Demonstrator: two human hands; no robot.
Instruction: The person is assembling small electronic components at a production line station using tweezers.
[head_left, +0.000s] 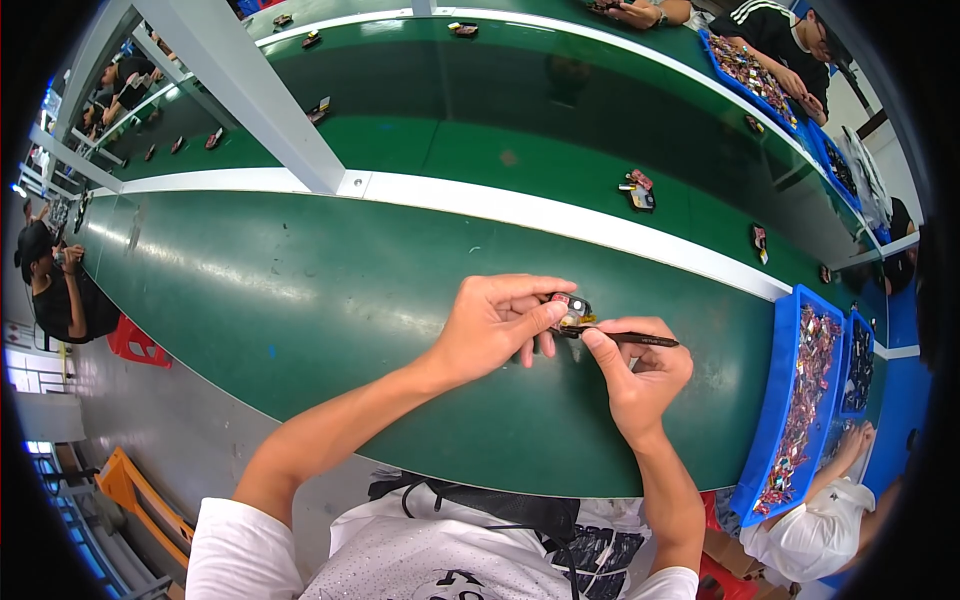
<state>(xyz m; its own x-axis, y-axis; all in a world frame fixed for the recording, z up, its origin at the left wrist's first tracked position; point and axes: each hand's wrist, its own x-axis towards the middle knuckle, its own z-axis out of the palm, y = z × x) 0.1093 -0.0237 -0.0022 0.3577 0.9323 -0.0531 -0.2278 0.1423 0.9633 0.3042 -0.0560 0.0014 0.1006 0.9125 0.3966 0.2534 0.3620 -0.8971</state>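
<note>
My left hand (pixel 490 325) is closed around a small dark electronic device (pixel 574 306), held just above the green worktable (pixel 330 290). The device is opened up, with a red part, a pale inside and a bit of yellow at its right side. Between the thumb and fingers of my right hand (pixel 645 380) is a pair of black tweezers (pixel 645 339). Their tips point left and meet the device's right edge. Exactly what the tips touch is too small to make out.
At the right stands a blue bin (pixel 781 385) full of small reddish, shiny parts, beside a second blue bin (pixel 869 340) of dark parts. Past the white rail (pixel 480 210), a green conveyor carries similar devices (pixel 638 192). A grey post (pixel 255 95) rises at the left. Co-workers sit around.
</note>
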